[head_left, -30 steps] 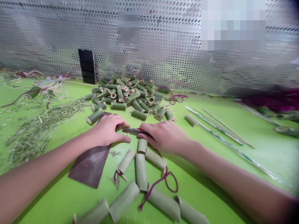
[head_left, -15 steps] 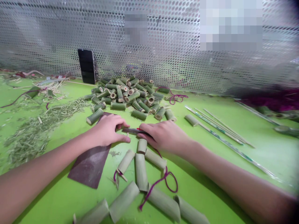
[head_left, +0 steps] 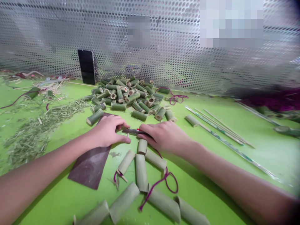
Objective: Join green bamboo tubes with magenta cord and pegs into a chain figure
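Note:
My right hand (head_left: 167, 136) is closed round a dark tool with a red spot, perhaps a cutter or pliers, whose metal end (head_left: 131, 131) points left. At that end is my left hand (head_left: 109, 130), thumb and fingers curled; a small pale stick (head_left: 128, 135) stands by its thumb. Below the hands, pale bamboo tubes form a figure: a short piece (head_left: 142, 146) on top, a longer one (head_left: 141, 173) beneath, others slanting to both sides. Purple string (head_left: 154, 186) lies across them. Brown sandpaper (head_left: 90, 165) is partly under my left hand.
Beyond the hands lies a pile of green bamboo pieces (head_left: 128, 97). A phone (head_left: 87, 67) leans on the perforated metal screen (head_left: 112, 37). Shavings (head_left: 44, 128) spread at the left. Thin sticks (head_left: 225, 126) and a clear wrapper (head_left: 243, 155) are at the right, with purple material (head_left: 278, 100) behind.

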`<state>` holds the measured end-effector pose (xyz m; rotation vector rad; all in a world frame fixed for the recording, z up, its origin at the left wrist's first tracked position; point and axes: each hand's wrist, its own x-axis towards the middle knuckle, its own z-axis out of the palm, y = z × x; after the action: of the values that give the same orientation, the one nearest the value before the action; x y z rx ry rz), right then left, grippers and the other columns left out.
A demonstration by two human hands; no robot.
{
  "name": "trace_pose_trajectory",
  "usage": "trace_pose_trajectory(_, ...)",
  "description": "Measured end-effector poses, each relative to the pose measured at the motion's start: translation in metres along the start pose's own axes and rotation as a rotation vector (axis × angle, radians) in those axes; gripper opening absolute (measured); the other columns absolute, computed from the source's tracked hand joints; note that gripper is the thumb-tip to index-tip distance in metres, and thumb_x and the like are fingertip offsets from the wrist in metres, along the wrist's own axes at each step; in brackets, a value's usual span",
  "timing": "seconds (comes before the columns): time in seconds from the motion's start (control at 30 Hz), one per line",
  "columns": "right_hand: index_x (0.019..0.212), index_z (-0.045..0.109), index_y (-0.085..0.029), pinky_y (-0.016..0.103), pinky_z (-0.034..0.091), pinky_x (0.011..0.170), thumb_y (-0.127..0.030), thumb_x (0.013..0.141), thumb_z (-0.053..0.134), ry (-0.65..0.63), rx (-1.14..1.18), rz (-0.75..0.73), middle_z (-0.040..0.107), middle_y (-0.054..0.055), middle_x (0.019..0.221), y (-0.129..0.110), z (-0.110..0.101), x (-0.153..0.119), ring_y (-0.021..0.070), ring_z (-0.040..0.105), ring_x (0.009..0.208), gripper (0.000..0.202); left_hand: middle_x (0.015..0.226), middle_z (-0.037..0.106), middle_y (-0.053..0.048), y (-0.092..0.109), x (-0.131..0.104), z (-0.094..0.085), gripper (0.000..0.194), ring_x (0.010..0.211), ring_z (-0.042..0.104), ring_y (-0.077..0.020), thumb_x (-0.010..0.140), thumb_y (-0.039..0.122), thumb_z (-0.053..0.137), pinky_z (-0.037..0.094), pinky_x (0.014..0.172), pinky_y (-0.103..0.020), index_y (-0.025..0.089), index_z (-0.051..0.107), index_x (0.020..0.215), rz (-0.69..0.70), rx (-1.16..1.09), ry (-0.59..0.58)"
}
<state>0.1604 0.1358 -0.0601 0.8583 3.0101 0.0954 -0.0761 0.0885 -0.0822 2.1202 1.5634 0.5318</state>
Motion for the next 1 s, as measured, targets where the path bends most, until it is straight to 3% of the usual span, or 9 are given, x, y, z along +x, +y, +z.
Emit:
trace_pose_trajectory(0.47, 0.091, 0.059, -0.021, 0.029, 0.019, 0.054, -0.037, 0.106, 0.041, -0.044, -0.007, -0.038, 0.067, -0.001, 0.072, -0.001, -0.006, 0.001, 0.0128, 0.046, 0.052, 0.029, 0.09, 0.063, -0.002, 0.012, -0.003, -0.004, 0.036, 0.09, 0.056, -0.0255, 0.08, 0.046, 0.079, 0.039, 0.081, -0.038, 0.022, 0.07, 0.105, -0.048, 0.031, -0.045)
trace_pose_trajectory(0.73, 0.097, 0.065, -0.021, 0.029, 0.02, 0.053, -0.038, 0.104, 0.04, -0.08, 0.022, -0.033, 0.065, 0.001, 0.066, -0.001, -0.011, 0.003, 0.0139, 0.044, 0.051, 0.031, 0.089, 0.064, -0.002, 0.008, -0.003, -0.003, 0.037, 0.088, 0.057, -0.0247, 0.081, 0.049, 0.077, 0.039, 0.079, -0.037, 0.022, 0.07, 0.105, -0.003, 0.059, -0.025)
trace_pose_trajectory(1.0, 0.1, 0.067, -0.021, 0.029, 0.018, 0.056, -0.044, 0.106, 0.038, -0.021, -0.006, 0.022, 0.069, 0.002, 0.072, 0.002, -0.006, -0.001, 0.014, 0.047, 0.053, 0.038, 0.085, 0.062, -0.001, 0.008, -0.001, -0.005, 0.035, 0.084, 0.056, -0.0231, 0.078, 0.049, 0.08, 0.036, 0.074, -0.034, 0.022, 0.071, 0.098, -0.009, 0.043, -0.031)
